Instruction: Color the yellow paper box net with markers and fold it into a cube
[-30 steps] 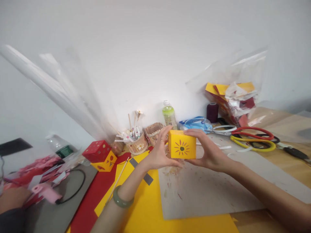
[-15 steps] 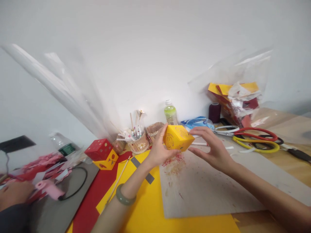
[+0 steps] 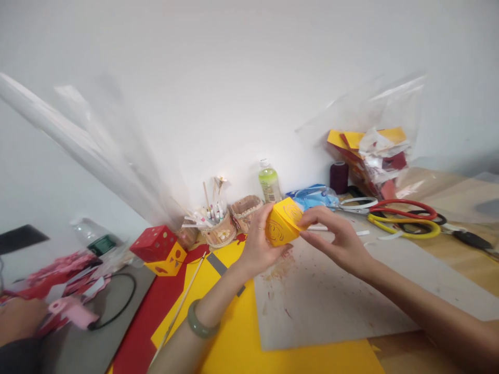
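Note:
A small yellow paper box (image 3: 282,224) with swirling cut-out patterns is held up over the grey board. My left hand (image 3: 257,244) wraps around its left side and underside, thumb below. The fingers and thumb of my right hand (image 3: 331,234) pinch the box at its right edge. Beneath my left forearm lie yellow card sheets (image 3: 230,343) and a dark grey strip (image 3: 218,264). A thin wooden stick (image 3: 181,304) rests to the left of that forearm.
A red-and-yellow box (image 3: 158,246) stands left. Behind are a basket of sticks (image 3: 219,232) and a bottle (image 3: 268,182). Several scissors (image 3: 405,221) lie right, near a thread spool (image 3: 339,177) and a bag of scraps (image 3: 384,150). Another person's hand (image 3: 19,317) is by a pink glue gun (image 3: 74,312).
The yellow box has turned and tilted in my left hand. My right fingers, apart with a gap before, have closed on its right edge. The view has shifted slightly.

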Demonstrator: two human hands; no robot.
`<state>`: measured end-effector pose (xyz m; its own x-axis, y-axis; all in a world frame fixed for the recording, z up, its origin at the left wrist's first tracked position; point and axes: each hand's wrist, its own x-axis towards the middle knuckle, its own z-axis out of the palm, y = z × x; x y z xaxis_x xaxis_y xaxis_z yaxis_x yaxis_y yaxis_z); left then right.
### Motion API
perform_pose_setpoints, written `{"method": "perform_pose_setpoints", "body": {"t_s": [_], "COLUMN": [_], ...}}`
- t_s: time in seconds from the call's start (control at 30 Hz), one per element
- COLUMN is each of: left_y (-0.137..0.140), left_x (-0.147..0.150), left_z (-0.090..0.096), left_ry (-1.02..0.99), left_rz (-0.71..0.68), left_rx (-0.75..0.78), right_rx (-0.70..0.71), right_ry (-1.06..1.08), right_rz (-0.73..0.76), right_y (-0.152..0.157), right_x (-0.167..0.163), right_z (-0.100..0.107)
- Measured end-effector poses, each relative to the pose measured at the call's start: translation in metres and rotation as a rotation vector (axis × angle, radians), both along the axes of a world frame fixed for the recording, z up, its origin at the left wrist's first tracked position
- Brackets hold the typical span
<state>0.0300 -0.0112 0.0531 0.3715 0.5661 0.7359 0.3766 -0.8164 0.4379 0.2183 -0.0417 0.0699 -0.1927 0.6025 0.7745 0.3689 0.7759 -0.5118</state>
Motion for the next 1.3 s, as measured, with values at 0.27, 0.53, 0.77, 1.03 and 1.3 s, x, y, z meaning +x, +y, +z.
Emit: {"method": "perform_pose_setpoints", "body": {"t_s": [0.27,0.53,0.77,1.03,1.3], "left_y": [0.0,-0.003,0.002,0.003,0.007], "left_x": [0.0,0.003,0.0,-0.003,-0.004], "left_z": [-0.001,0.0,-0.001,0.007,0.006], "left_ry": [0.002,-0.014,-0.082,-0.146,-0.334], "left_rz": [-0.003,0.015,0.066,-0.069,-0.328], "left_rx": [0.046,0.064,0.02,-0.035,-0.307], "right_rx": [-0.019,0.27,0.482,0.184,-0.545], "right_ry": [0.037,-0.128,-0.438,-0.083,0.319], "right_rz": [0.019,-0.051,-0.181,-0.166,0.261], "right_y": [0.0,0.004,0.007,0.011,0.016], "right_x": [0.0,0.001,0.003,0.003,0.0], "right_z": [-0.001,-0.009,-0.017,-0.013,-0.014]}}
